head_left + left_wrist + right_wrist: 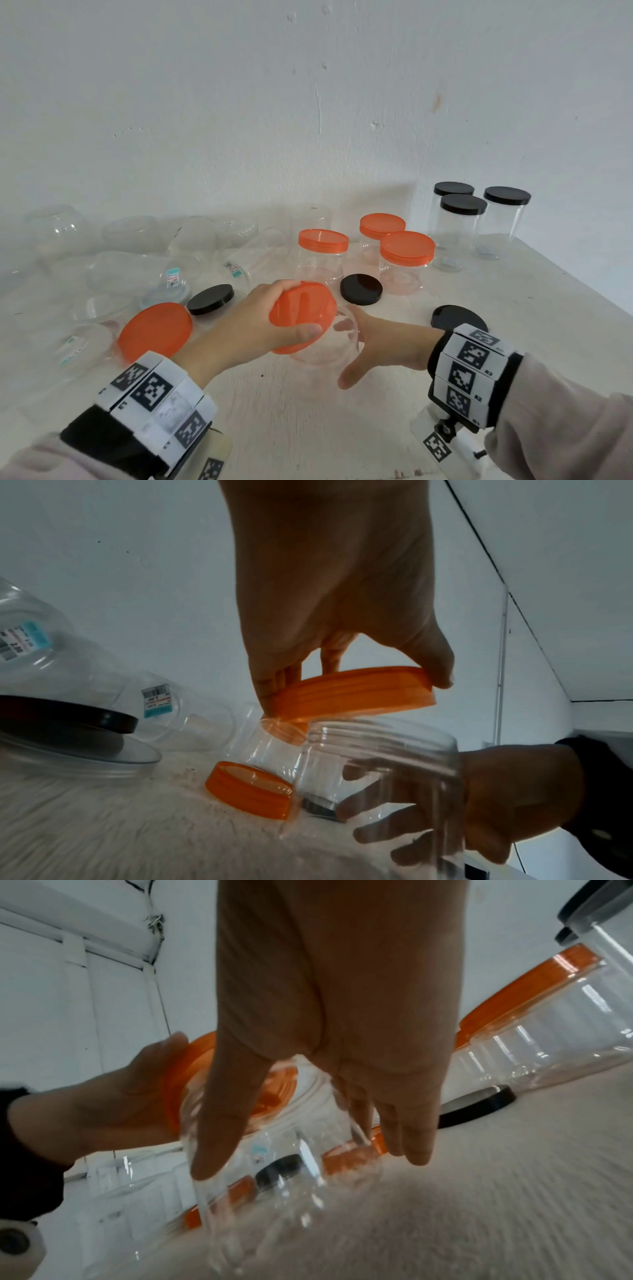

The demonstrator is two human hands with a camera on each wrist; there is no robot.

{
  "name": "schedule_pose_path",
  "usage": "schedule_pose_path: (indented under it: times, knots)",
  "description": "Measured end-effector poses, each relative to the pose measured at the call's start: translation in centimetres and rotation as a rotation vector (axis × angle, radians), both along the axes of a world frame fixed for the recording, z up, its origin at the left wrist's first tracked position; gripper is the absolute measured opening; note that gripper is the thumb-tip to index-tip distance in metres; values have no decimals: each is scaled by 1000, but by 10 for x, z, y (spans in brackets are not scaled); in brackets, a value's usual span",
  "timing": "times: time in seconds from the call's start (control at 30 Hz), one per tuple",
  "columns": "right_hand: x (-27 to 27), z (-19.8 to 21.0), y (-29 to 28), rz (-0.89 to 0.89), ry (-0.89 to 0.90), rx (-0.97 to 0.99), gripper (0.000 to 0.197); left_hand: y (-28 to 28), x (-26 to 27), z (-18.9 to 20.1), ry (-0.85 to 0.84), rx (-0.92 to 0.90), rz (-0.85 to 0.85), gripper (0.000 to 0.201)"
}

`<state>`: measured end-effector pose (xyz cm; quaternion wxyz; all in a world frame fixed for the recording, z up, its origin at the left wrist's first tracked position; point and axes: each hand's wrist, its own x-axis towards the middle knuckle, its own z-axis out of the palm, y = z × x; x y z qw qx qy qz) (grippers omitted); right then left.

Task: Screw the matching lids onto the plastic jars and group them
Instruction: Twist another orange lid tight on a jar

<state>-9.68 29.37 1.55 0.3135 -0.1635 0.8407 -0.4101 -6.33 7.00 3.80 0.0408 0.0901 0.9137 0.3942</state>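
My left hand (253, 318) grips an orange lid (301, 315) by its rim and holds it tilted just above the mouth of a clear plastic jar (325, 353). The jar stands at the middle of the table. In the left wrist view the orange lid (352, 693) hovers over the threaded neck of the jar (377, 764), apart from it on the right side. My right hand (380, 342) wraps the jar from the right, thumb in front and fingers behind. The right wrist view shows my right hand (325, 1015) spanning the jar (274, 1177).
Three orange-lidded jars (406, 260) stand behind the hands, and three tall black-lidded jars (462, 226) at the back right. Loose black lids (361, 289) and an orange lid (156, 330) lie around. Several open clear jars (137, 270) lie at the left. The table edge (582, 287) runs along the right.
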Motion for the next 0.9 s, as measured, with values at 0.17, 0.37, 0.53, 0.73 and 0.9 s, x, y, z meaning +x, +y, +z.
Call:
schedule_pose_path:
  times: [0.17, 0.37, 0.53, 0.73, 0.9]
  knots:
    - [1, 0, 3, 15, -20, -52, 100, 14, 0, -2, 50, -88, -80, 91]
    - [-1, 0, 4, 8, -5, -12, 105, 27, -1, -10, 85, -180, -132, 101]
    - [-2, 8, 11, 32, 5, 36, 106, 25, -1, -14, 29, -150, -138, 116]
    - [-3, 40, 6, 109, 183, 90, 119, 3, 2, -24, -196, 117, -123, 116]
    - [1, 57, -26, 277, 405, 348, 111, -3, 3, -34, -335, 164, -92, 125]
